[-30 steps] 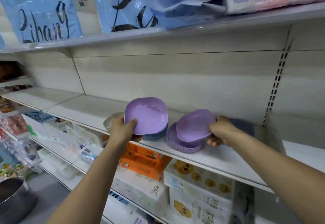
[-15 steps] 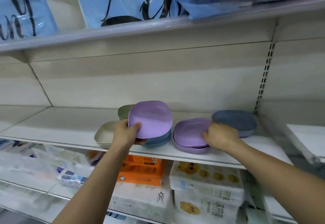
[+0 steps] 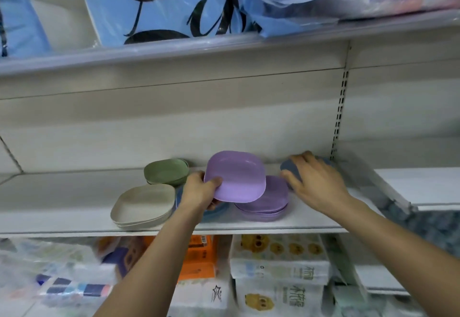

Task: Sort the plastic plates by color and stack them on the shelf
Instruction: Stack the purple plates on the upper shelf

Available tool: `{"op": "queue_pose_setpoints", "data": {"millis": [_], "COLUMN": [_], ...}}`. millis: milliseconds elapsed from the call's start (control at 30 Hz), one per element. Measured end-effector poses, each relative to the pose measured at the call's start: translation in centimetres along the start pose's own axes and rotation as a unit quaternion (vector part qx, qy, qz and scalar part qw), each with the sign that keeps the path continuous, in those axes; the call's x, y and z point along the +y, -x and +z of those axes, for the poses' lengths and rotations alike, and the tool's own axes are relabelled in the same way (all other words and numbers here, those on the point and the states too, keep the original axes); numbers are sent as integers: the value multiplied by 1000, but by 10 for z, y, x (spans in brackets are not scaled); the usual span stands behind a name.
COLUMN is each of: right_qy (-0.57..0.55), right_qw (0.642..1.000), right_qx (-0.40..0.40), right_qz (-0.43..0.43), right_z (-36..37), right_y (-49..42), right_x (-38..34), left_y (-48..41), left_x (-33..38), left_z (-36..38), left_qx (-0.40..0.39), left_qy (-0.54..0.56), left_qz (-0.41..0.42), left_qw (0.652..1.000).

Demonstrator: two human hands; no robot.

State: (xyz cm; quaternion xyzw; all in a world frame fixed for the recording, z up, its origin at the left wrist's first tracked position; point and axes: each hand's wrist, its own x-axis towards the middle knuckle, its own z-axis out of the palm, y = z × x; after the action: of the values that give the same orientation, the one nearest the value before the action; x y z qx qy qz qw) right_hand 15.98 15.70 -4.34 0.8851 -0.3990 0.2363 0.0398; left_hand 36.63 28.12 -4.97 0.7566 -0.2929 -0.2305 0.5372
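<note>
Setting: store shelving is shown, with a white middle shelf (image 3: 74, 217) crossing the centre of the frame.
Foreground: tissue packs (image 3: 278, 267) are stacked one level down, along the bottom edge; two bare forearms are raised from there toward the shelf.
Step in hand: the held purple plate (image 3: 236, 177) is judged to be bound for the purple stack (image 3: 271, 202), which it overlaps at centre.
Doing it well: the plate should be levelled, its rounded corners matched to the stack, then lowered until nested before it is released.
Left hand: the left hand (image 3: 199, 192), just left of centre, is clamped on the plate's near-left corner, thumb on top and fingers beneath; the plate is held tilted above the shelf.
Right hand: the right hand (image 3: 316, 182), at centre right, is laid palm-down over a grey-blue plate (image 3: 286, 168); whether the plate is gripped or merely covered cannot be told.
Other stacks: a beige stack (image 3: 144, 204) is set at the front left, with a green stack (image 3: 166, 171) behind it.
Background: blue printed bags (image 3: 161, 5) are laid along the upper shelf.
</note>
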Motion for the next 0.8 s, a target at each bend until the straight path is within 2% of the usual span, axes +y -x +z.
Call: {"op": "queue_pose_setpoints", "data": {"millis": [167,367,467,567,667,800], "right_qy": [15,6,4,-2,-16,-3], "right_qw": [1000,999,999,999,999,999], "right_qx": [9,28,35,33,36,51], "right_qz": [4,19,21,25,24,15], "right_z": [-13,-26,-29,-30,-32,-38], "right_y": [13,26,30,33,37,48], "right_x": [13,21,23,26,30,44], "left_y": [-11,-9,-9,-4,5,24], "left_x": [-1,-2,-6,-6,-3,8], "left_z": [23,36,40,44,45,56], "left_qx": [-34,-65,-46,-19,30,45], "left_qy": [-36,-156,-325,-427,-451,-410], "left_qz": [-5,9,58,92,181,340], "left_qw": [999,986,943,899,874,845]}}
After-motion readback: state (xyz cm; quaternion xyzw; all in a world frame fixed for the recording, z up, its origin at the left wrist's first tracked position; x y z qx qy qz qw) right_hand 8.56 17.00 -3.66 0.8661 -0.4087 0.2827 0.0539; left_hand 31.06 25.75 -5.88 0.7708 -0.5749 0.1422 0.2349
